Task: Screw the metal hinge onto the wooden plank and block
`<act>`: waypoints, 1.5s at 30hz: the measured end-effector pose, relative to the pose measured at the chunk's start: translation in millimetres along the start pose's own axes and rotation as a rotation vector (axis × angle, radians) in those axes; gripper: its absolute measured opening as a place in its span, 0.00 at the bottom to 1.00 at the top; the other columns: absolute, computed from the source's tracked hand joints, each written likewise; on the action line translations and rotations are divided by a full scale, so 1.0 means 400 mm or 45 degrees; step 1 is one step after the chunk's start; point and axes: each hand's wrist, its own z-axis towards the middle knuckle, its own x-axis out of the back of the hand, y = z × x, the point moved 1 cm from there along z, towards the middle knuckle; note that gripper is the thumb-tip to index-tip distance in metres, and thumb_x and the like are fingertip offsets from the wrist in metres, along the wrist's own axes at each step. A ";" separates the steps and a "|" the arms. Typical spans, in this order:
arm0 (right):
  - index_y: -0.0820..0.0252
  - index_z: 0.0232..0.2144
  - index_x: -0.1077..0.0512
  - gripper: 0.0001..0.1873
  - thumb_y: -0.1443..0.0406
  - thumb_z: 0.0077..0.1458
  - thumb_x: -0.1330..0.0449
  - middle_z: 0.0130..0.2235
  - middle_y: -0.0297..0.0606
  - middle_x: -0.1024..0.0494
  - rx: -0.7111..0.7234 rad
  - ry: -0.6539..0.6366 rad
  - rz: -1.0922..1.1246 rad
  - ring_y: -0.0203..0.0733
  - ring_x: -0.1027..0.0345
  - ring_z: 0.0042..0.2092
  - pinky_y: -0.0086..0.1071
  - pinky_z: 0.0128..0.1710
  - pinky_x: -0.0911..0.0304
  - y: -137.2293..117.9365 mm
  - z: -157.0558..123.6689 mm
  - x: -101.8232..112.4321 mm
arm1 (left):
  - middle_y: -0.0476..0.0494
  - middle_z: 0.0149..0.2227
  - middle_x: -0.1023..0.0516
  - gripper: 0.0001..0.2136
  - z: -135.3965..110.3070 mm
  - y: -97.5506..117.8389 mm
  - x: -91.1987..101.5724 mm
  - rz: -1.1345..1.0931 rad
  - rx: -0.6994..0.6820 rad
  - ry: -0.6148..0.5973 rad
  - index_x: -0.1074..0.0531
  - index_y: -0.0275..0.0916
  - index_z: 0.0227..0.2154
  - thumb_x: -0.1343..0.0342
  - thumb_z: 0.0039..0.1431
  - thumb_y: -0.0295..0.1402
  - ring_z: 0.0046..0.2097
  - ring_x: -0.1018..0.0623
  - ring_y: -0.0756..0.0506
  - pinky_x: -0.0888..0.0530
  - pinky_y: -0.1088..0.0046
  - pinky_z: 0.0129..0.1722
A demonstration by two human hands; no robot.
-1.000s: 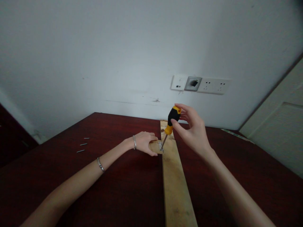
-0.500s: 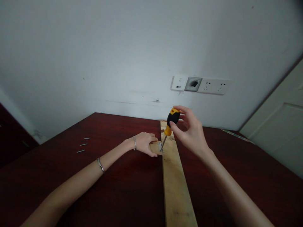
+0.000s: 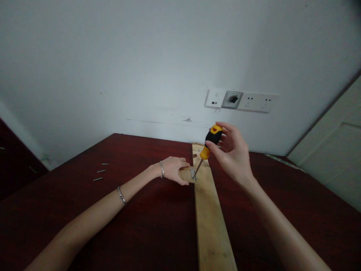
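Note:
My right hand [image 3: 232, 152] has its fingers closed around the yellow and black handle of a screwdriver [image 3: 213, 137], which leans to the right. Its shaft runs down to a small metal bracket [image 3: 193, 172] where two pieces of wood meet. My left hand [image 3: 175, 169] grips a short wooden block [image 3: 184, 174] between thumb and fingers. That block butts against the left edge of a long wooden plank [image 3: 211, 214]. Whatever sits right under the screwdriver tip is too small to make out.
Three screws or nails [image 3: 100, 171] lie on the dark red table [image 3: 141, 222], to the left. Behind the table stands a white wall [image 3: 158, 67] with a row of sockets [image 3: 254, 102]. A pale door [image 3: 338, 150] is at the right. A thin strip [image 3: 284, 162] lies along the table's far right edge.
The screwdriver's handle has tipped further to the right along with my right hand. My left hand keeps its grip on the block; the whole view has shifted slightly.

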 end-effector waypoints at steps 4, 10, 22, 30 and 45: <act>0.49 0.52 0.37 0.26 0.65 0.50 0.37 0.47 0.38 0.28 0.029 0.038 0.019 0.41 0.30 0.43 0.39 0.41 0.29 -0.005 0.002 0.003 | 0.43 0.45 0.27 0.36 0.000 0.001 0.000 0.005 0.019 -0.029 0.32 0.40 0.52 0.42 0.43 0.57 0.42 0.24 0.43 0.29 0.71 0.39; 0.50 0.51 0.36 0.26 0.64 0.50 0.36 0.47 0.38 0.28 0.076 0.097 0.062 0.41 0.30 0.44 0.35 0.40 0.29 -0.019 0.011 0.016 | 0.44 0.45 0.27 0.37 0.001 0.005 -0.001 0.019 0.038 -0.057 0.33 0.41 0.53 0.42 0.43 0.57 0.42 0.24 0.42 0.29 0.70 0.39; 0.61 0.52 0.30 0.30 0.56 0.47 0.36 0.40 0.45 0.22 -0.256 -0.176 -0.499 0.43 0.28 0.32 0.40 0.35 0.31 0.160 0.033 0.040 | 0.44 0.43 0.27 0.33 -0.012 -0.027 0.025 -0.001 0.037 0.080 0.31 0.40 0.50 0.41 0.44 0.57 0.41 0.24 0.43 0.30 0.72 0.37; 0.66 0.48 0.26 0.26 0.58 0.48 0.38 0.41 0.49 0.20 -0.386 -0.585 -0.771 0.52 0.27 0.42 0.39 0.44 0.35 0.293 -0.027 -0.024 | 0.45 0.42 0.28 0.31 -0.014 -0.041 0.032 -0.018 0.030 0.121 0.30 0.41 0.47 0.42 0.44 0.57 0.41 0.25 0.44 0.30 0.72 0.39; 0.62 0.48 0.27 0.25 0.55 0.51 0.42 0.39 0.47 0.20 -0.486 -0.792 -0.889 0.49 0.26 0.40 0.33 0.39 0.36 0.342 -0.075 -0.046 | 0.44 0.44 0.27 0.33 -0.015 -0.038 0.028 -0.013 0.044 0.086 0.31 0.40 0.50 0.42 0.45 0.57 0.41 0.25 0.44 0.30 0.73 0.38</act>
